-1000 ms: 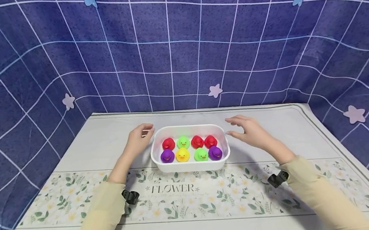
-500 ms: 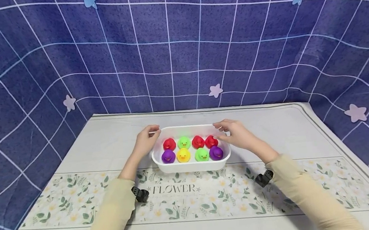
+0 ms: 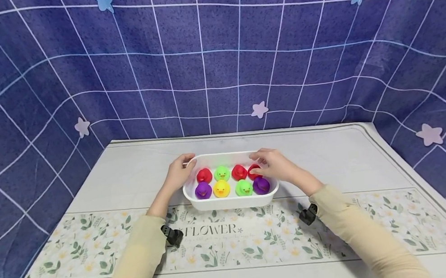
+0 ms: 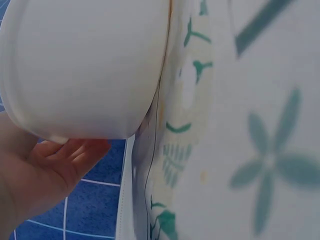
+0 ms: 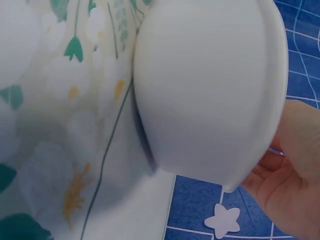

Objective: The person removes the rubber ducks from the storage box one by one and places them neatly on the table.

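A white plastic tub (image 3: 231, 203) holds several rubber ducks. In its back row stand a red duck (image 3: 204, 176), a green duck (image 3: 222, 173), another red duck (image 3: 239, 172) and a third red duck (image 3: 254, 175), partly covered by my right hand. A purple duck (image 3: 203, 190), a yellow duck (image 3: 221, 188), a green duck (image 3: 244, 187) and a purple duck (image 3: 261, 185) form the front row. My left hand (image 3: 179, 172) grips the tub's back left corner, fingers (image 4: 82, 157) outside the wall. My right hand (image 3: 274, 165) reaches over the right rim, thumb and fingers apart around the covered red duck.
The tub stands on a white tablecloth (image 3: 309, 143) with a floral band (image 3: 258, 244) printed across it. Behind and at both sides hangs a blue gridded curtain (image 3: 215, 67) with stars. Each wrist wears a black camera, the left camera (image 3: 172, 236) and right camera (image 3: 308, 214).
My left hand has moved right onto the tub's left corner. My right hand has moved left, from outside the tub to over the right red duck. The ducks keep their places.
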Demonstrator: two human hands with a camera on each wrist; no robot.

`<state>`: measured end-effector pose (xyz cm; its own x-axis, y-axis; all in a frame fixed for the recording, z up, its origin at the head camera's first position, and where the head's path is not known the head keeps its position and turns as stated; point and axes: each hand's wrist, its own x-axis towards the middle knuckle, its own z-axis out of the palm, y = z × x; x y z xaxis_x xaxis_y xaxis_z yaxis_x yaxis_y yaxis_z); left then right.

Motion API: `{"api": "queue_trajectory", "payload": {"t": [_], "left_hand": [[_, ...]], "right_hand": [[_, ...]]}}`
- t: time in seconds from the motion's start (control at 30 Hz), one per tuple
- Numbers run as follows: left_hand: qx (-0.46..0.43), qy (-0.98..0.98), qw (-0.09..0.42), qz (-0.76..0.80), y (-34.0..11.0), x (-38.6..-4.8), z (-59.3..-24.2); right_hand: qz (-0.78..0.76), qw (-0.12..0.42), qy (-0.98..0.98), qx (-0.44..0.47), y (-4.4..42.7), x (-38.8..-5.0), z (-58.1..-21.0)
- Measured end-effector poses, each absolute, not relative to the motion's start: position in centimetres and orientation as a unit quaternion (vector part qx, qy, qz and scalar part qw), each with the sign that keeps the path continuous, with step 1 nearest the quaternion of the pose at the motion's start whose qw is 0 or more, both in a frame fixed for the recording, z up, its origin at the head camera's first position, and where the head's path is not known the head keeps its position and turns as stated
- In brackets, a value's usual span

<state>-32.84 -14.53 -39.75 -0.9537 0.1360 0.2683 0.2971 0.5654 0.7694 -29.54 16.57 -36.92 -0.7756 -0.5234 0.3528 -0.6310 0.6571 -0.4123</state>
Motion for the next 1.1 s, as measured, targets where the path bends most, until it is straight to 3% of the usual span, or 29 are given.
{"api": "queue_trajectory", "payload": {"t": [1.1], "left_hand": [[-0.111, -0.879, 0.090, -0.455, -14.5, -32.9, -40.2]], "right_hand": [[0.165, 0.110, -0.938, 0.285, 15.1, -30.0, -38.6]]}}
